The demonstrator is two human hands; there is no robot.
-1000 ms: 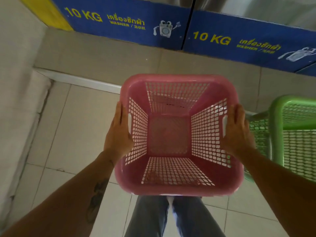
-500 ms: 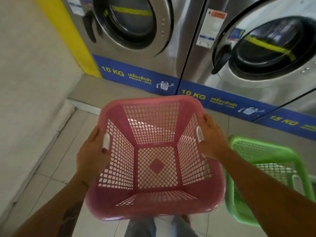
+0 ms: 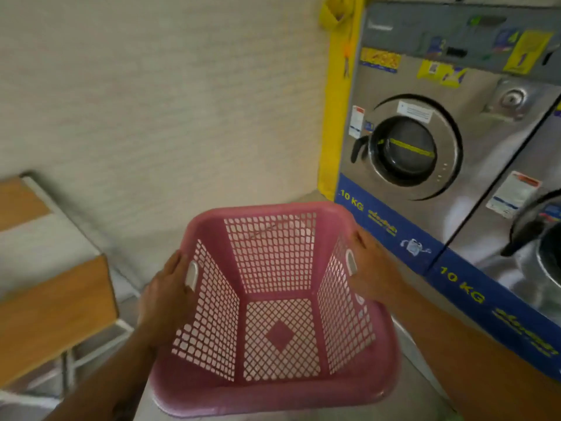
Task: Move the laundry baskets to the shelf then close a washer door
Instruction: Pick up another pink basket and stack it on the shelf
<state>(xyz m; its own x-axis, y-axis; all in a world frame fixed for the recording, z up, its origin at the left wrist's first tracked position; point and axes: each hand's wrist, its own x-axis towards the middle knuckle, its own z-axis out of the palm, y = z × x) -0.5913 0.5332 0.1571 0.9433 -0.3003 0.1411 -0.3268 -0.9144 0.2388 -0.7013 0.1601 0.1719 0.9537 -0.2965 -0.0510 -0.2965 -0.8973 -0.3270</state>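
Observation:
An empty pink laundry basket [image 3: 273, 390] with lattice walls is held up in front of me. My left hand [image 3: 167, 296] grips its left side by the handle slot, and my right hand [image 3: 370, 268] grips its right side. A shelf with wooden boards [image 3: 51, 311] on a white frame stands at the lower left, apart from the basket. At the right a steel washer [image 3: 485, 189] marked 10 KG has its round door [image 3: 409, 150] shut. A second washer [image 3: 534, 247] shows partly at the right edge; its door state is not clear.
A pale textured wall [image 3: 158, 110] fills the upper left. A yellow strip [image 3: 337, 110] runs between wall and washer. A blue band with yellow lettering [image 3: 455, 278] runs along the washers' base. The floor below is mostly hidden by the basket.
The view has swung left and upward. The pink basket has been carried left toward the shelf, which has come into view. The green basket has dropped out of sight.

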